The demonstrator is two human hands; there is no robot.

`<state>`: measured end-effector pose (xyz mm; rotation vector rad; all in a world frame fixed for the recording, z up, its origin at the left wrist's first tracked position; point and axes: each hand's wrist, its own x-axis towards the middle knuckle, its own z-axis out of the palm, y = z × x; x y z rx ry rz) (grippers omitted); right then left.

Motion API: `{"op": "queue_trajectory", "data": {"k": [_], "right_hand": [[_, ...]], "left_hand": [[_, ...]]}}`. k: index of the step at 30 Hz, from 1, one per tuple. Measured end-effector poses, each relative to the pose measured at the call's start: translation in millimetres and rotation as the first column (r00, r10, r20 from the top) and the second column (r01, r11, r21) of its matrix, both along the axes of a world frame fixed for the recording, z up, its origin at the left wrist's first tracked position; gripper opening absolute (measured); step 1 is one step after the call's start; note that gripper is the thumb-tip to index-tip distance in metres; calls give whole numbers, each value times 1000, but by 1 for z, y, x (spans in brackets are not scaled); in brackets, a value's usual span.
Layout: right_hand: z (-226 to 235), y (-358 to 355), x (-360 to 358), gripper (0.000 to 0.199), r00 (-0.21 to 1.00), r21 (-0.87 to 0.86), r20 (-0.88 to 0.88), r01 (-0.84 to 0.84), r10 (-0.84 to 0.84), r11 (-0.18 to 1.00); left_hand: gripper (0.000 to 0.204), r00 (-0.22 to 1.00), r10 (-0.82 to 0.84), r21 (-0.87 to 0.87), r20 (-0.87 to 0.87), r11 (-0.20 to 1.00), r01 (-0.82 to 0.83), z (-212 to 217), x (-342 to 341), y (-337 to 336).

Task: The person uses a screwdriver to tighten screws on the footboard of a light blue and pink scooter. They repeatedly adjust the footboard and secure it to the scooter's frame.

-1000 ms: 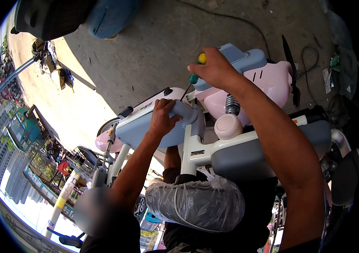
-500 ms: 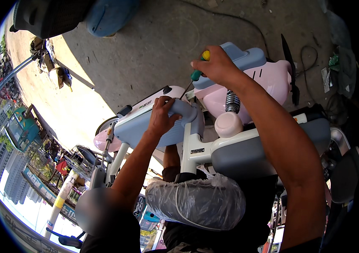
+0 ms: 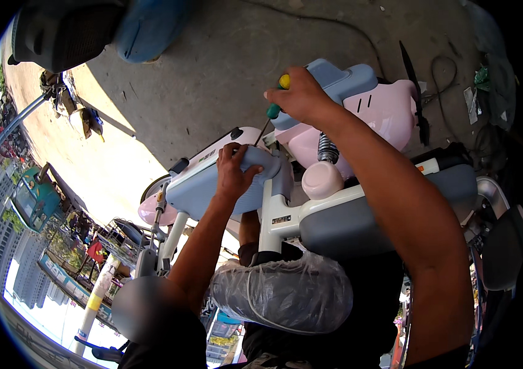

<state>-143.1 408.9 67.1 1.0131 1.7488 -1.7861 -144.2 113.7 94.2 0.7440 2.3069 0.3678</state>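
My right hand (image 3: 301, 95) grips a screwdriver (image 3: 275, 104) with a green and yellow handle, its thin shaft pointing down toward the front of a small pale blue and pink scooter (image 3: 366, 209). Just below the shaft's tip, my left hand (image 3: 234, 172) holds the pale blue front panel (image 3: 197, 184) of the scooter, fingers curled over its edge. A white frame tube (image 3: 271, 215) stands right of that hand. The spot where the screwdriver's tip meets the scooter is hidden behind my left hand.
A seat wrapped in clear plastic (image 3: 286, 292) lies below the frame. A pink fender and a blue cover (image 3: 384, 107) sit behind my right forearm. A dark shock spring (image 3: 328, 149) shows beside it. Black cables (image 3: 440, 67) lie on the concrete floor (image 3: 212, 67).
My right hand with the screwdriver has shifted slightly; my left hand stays on the blue panel.
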Motion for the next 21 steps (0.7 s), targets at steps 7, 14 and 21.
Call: {"op": "queue_trajectory", "data": {"k": [7,14,21], "right_hand": [[2,7,-2,55,996,4,75,-46,46,999],[13,20,-10,42,974,-75,157,-152,162,985],[20,35,-11,28,928,-164,183,-297,325,941]], "left_hand": [[70,1000,23,-5,2,1000,-23,-2,0,1],[69,1000,20,-11,-13,1000,-21,0,3,0],[68,997,74,-18,-3,997,-74,2,3,3]]}}
